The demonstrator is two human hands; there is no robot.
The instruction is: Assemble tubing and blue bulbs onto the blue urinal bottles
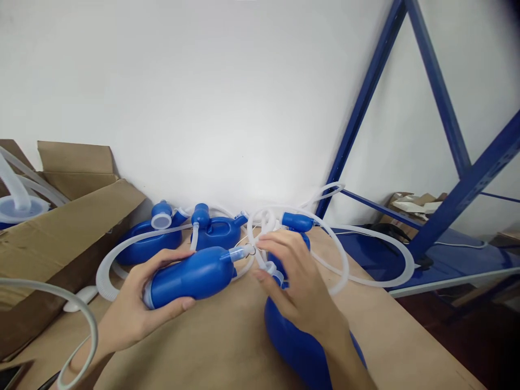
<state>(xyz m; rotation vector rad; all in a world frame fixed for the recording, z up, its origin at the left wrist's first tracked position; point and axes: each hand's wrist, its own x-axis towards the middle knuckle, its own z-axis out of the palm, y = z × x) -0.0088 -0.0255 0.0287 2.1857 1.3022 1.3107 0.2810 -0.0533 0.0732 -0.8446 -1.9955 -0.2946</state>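
Note:
My left hand (150, 295) is wrapped round a blue plastic bottle-shaped piece (195, 273), which lies nearly sideways. A translucent connector (239, 252) sticks out of its right end, with a thin wire ring (251, 249) around the tip. Close to that tip is my right hand (296, 276), its thumb and fingers apart. Behind its fingers a white tube joins a capped neck (273, 269). Below my right hand and partly hidden by it lies a blue plastic jug (292, 344). Whether the right fingertips touch the ring or tube is unclear.
Blue handled jugs (219, 233) with white corrugated hoses (390, 281) lie along the wall. An opened cardboard box (81, 211) stands left, holding more tubing. A grey cable (91, 319) loops at lower left. Blue metal shelving (442, 227) rises beyond the wooden table's (406, 336) right edge.

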